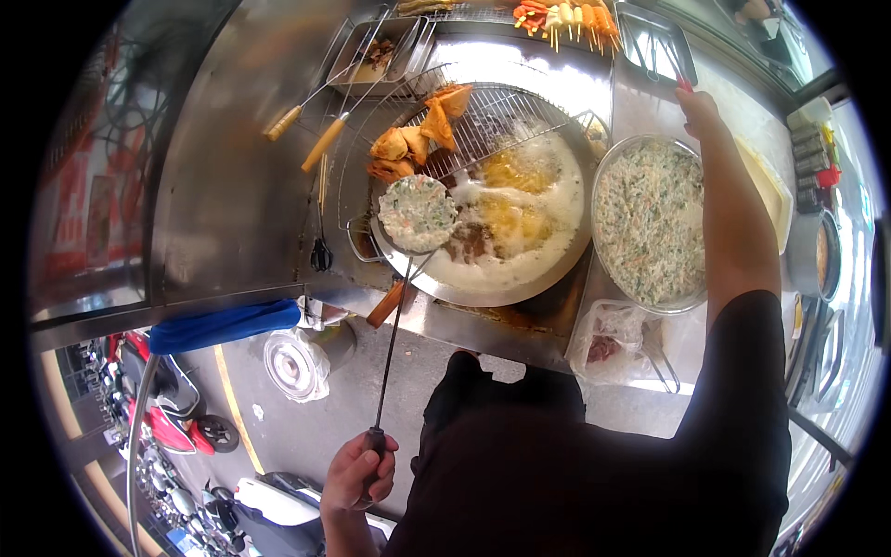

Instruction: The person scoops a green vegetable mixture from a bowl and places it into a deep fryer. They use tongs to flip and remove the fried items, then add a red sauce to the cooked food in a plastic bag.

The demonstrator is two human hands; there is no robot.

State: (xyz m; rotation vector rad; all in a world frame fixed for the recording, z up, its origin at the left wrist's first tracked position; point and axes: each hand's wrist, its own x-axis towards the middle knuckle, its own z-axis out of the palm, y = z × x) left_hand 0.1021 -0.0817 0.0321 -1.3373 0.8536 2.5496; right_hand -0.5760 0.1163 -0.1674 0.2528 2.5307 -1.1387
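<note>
My left hand [360, 473] is closed round the dark grip of a long-handled ladle [396, 339]. Its round head carries a flat disc of pale batter [418, 214] flecked with green and orange, held over the left side of a wok [497, 295] of bubbling oil. Yellow frothy pieces [520, 181] fry in that oil. At the upper right my right hand [698, 110] grips the red handle [686, 84] of a tool whose far end lies by a metal tray [654, 46]; its kind is unclear. Below that arm sits a big bowl [599, 218] of the same batter.
A wire rack [506, 116] over the wok's far side bears several golden fried pieces [408, 144]. Two wooden-handled strainers [325, 144] lean from a metal pan [376, 56] at the left. Skewers [575, 19] lie at the back. A plastic bag [613, 339] rests right of the wok.
</note>
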